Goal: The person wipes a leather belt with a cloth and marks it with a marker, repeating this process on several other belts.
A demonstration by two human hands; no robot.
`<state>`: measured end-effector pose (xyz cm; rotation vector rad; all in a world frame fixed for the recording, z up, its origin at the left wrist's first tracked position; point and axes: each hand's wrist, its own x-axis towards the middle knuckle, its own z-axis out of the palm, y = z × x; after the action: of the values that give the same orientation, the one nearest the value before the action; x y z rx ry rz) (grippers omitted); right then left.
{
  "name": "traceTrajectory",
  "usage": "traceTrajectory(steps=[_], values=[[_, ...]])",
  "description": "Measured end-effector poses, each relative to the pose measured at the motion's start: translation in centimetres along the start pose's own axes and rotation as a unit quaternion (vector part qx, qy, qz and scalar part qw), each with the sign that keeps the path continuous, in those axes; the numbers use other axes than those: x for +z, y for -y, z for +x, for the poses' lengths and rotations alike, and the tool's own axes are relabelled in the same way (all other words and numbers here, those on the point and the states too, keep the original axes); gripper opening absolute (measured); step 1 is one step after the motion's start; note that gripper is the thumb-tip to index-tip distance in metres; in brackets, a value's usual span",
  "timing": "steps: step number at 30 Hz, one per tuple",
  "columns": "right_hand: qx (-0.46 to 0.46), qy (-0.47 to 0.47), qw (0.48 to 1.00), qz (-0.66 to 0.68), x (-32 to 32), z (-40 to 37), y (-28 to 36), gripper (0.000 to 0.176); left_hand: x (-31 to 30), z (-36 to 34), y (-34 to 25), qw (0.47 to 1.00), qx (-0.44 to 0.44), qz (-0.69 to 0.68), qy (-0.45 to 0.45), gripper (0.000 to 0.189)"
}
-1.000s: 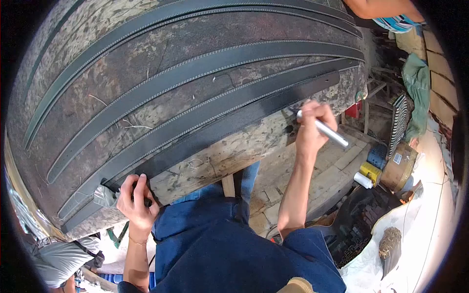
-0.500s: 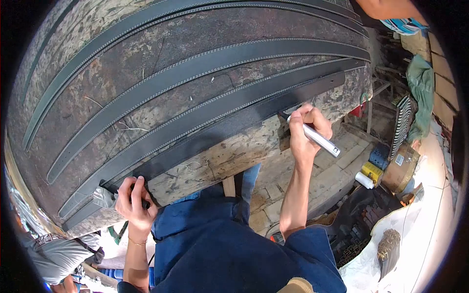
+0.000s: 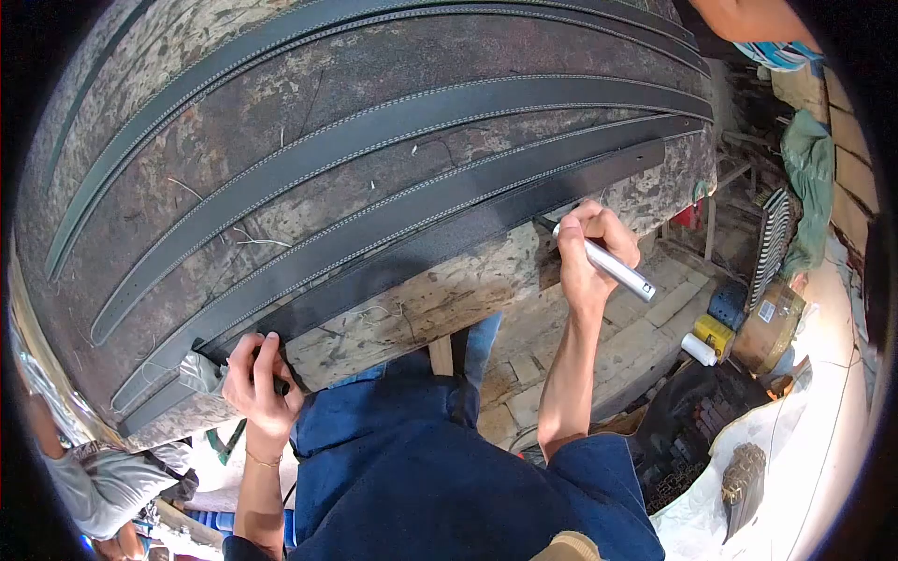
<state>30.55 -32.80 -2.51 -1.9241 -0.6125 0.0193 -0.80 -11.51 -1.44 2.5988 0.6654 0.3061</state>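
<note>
My right hand [image 3: 597, 252] grips a silver marker pen [image 3: 619, 269], its dark tip at the lower edge of a black leather strap [image 3: 430, 245]. My left hand [image 3: 262, 379] is curled at that strap's left end, with a small dark object [image 3: 280, 385] partly showing among the fingers; its kind is hidden. Beside those fingers lies a crumpled piece of clear plastic [image 3: 199, 372]. Just above runs a black strap with pale edge stitching [image 3: 393, 213], and farther up lies another stitched strap [image 3: 374, 131].
The straps lie on a worn, stained worktable [image 3: 234, 154] with loose threads. More straps [image 3: 281, 42] lie along its far side. Another person's arm [image 3: 762, 21] shows at upper right. Right of the table are a cardboard box [image 3: 769, 327], a yellow container [image 3: 713, 335] and a white roll [image 3: 697, 349].
The view has shifted slightly. My right hand and the marker stay at almost the same place along the strap's edge; my left hand keeps its place. At lower left, another person's arm shows more.
</note>
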Motion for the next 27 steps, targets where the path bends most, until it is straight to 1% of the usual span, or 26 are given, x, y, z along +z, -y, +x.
traceTrajectory(steps=[7, 9, 10, 11, 13, 18, 20, 22, 26, 27], values=[[0.000, 0.012, 1.000, -0.015, 0.2, 0.0, 0.2, 0.027, 0.1, 0.0, 0.1, 1.000, 0.005, 0.003, -0.005, 0.053], [0.039, -0.033, 0.994, 0.095, 0.0, -0.2, -0.5, 0.026, 0.1, 0.0, 0.1, 1.000, 0.002, 0.000, -0.005, 0.053], [0.038, -0.016, 0.994, 0.101, -0.4, -0.3, -0.8, 0.025, 0.0, 0.1, 0.0, 1.000, 0.005, 0.006, -0.004, 0.053], [0.038, -0.016, 0.994, 0.101, -0.4, -0.2, -0.7, 0.025, 0.0, 0.1, 0.0, 1.000, 0.008, 0.013, -0.004, 0.053], [0.010, 0.009, 0.998, 0.064, -0.3, 0.1, -0.4, 0.026, 0.0, 0.2, -0.1, 1.000, 0.008, 0.012, -0.003, 0.053], [0.006, 0.029, 0.999, 0.031, -0.2, 0.1, -0.1, 0.026, -0.1, 0.2, -0.1, 1.000, 0.008, 0.010, -0.002, 0.054], [0.000, 0.036, 0.999, 0.014, -0.2, 0.1, -0.1, 0.026, -0.1, 0.3, -0.1, 1.000, 0.022, 0.013, -0.004, 0.048], [-0.027, 0.046, 0.998, -0.030, -0.1, 0.1, 0.0, 0.026, 0.0, 0.3, 0.0, 1.000, 0.023, 0.013, -0.005, 0.048], [-0.002, 0.030, 1.000, -0.001, 0.0, 0.1, 0.1, 0.027, 0.0, 0.3, -0.1, 1.000, 0.021, 0.002, -0.009, 0.051], [0.014, 0.027, 0.999, 0.039, -0.1, 0.1, 0.1, 0.027, 0.0, 0.2, 0.0, 1.000, 0.022, 0.002, -0.009, 0.051]])
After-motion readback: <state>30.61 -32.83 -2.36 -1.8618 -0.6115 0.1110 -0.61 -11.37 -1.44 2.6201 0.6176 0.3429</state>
